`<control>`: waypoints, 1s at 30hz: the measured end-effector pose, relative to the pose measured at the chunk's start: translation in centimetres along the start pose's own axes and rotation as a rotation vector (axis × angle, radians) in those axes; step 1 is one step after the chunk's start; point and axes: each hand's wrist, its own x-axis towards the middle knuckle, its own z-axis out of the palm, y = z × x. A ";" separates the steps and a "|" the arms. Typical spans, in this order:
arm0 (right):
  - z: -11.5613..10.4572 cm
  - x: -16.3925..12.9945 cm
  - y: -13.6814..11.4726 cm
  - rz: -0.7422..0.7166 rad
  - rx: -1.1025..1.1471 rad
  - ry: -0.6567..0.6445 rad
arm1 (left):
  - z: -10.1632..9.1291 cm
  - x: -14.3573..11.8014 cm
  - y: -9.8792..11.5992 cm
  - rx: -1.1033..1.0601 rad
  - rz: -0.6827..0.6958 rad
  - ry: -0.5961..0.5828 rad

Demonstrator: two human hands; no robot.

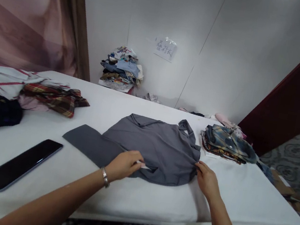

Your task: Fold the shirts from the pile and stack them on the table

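A dark grey shirt (151, 139) lies spread sideways on the white-covered table, its collar (187, 130) to the right and one sleeve (87, 142) stretched to the left. My left hand (125, 165), with a silver bracelet at the wrist, pinches the shirt near its front edge, where a small white patch, perhaps a label, shows by the fingers. My right hand (206, 179) is closed on the shirt's right edge, below the collar. Fabric between the hands is slightly wrinkled.
A black tablet-like slab (18, 165) lies at the front left. Behind it are loose clothes, including a plaid shirt (55, 96). Folded shirts (225, 142) are stacked at the right. A tall clothes pile (123, 67) stands by the back wall, near a handwritten sign (165, 49).
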 end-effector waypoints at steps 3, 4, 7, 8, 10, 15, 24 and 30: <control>0.5 -1.2 -0.1 0.156 0.124 0.043 | -2.5 2.1 -4.1 0.183 -0.287 0.107; 0.6 -1.5 -0.2 0.224 0.168 0.039 | -3.2 2.8 -5.7 0.263 -0.399 0.117; 0.6 -1.6 -0.3 0.394 0.243 -0.005 | -4.7 4.6 -9.9 0.380 -0.627 0.115; 0.7 -1.4 -0.3 0.426 0.248 -0.021 | -4.8 5.0 -10.9 0.394 -0.670 0.107; 1.1 -0.9 -0.4 0.446 0.248 -0.047 | -4.6 5.5 -12.1 0.424 -0.726 0.080; 3.1 0.2 -0.8 0.315 0.318 -0.052 | -4.2 5.0 -12.7 0.437 -0.731 -0.014; 2.4 0.7 -0.2 0.314 0.486 -0.098 | -9.2 -0.9 -14.2 0.529 -0.812 -0.121; 2.4 6.7 1.2 0.459 0.235 -0.078 | -7.1 6.0 -13.3 0.538 -0.581 -0.044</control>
